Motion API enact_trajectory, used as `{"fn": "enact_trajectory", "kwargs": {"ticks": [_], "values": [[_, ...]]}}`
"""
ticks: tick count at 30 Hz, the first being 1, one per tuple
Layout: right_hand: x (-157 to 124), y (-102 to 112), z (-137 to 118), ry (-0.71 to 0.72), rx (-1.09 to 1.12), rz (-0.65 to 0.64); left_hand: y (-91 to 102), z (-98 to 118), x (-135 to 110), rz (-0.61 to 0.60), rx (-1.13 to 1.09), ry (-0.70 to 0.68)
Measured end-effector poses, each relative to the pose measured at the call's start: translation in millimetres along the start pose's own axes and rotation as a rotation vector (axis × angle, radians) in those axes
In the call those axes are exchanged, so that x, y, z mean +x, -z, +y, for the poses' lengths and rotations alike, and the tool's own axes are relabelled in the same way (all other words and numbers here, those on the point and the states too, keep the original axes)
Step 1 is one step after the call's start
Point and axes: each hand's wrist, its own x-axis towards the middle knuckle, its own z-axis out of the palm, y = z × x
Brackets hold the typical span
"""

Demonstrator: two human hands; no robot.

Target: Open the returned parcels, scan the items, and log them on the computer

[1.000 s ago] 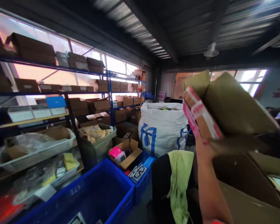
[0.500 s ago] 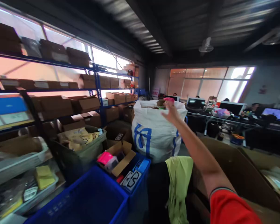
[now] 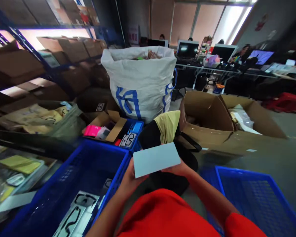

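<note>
Both my hands hold a flat pale blue rectangular packet (image 3: pixel 156 160) in front of my red shirt. My left hand (image 3: pixel 131 177) grips its lower left end, with the fingers hidden behind it. My right hand (image 3: pixel 176 169) supports its lower right end from below. A blue plastic crate (image 3: pixel 106 158) lies just left of my left hand, holding clear packs with black eyeglass-shaped outlines. Another blue crate (image 3: pixel 239 174) sits to the right, below my right forearm.
A black chair (image 3: pixel 160 138) draped with a yellow-green cloth stands ahead. Beyond are an open cardboard box (image 3: pixel 207 118), a large white woven sack (image 3: pixel 138 89) full of parcels, and a box in a small blue crate (image 3: pixel 135 128). Shelves of cartons line the left; people work at desks behind.
My right hand held brown parcels with pink-and-white tape, then was open and bare above the sack. My view has tilted down, and both hands now hold the pale blue packet.
</note>
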Motion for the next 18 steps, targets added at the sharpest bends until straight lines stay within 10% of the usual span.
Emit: {"fn": "enact_trajectory", "kwargs": {"ticks": [9,14,18], "values": [[-12,36,-7,-0.354,0.092,0.317,-12.7,-16,24,0.013,-0.230,0.173],[2,12,-13,-0.427,0.369,0.032,6.0,-27,6,0.040,-0.428,0.343],[19,-7,-19,-0.283,-0.014,-0.087,22.5,-43,-9,0.362,-0.480,0.235]]}}
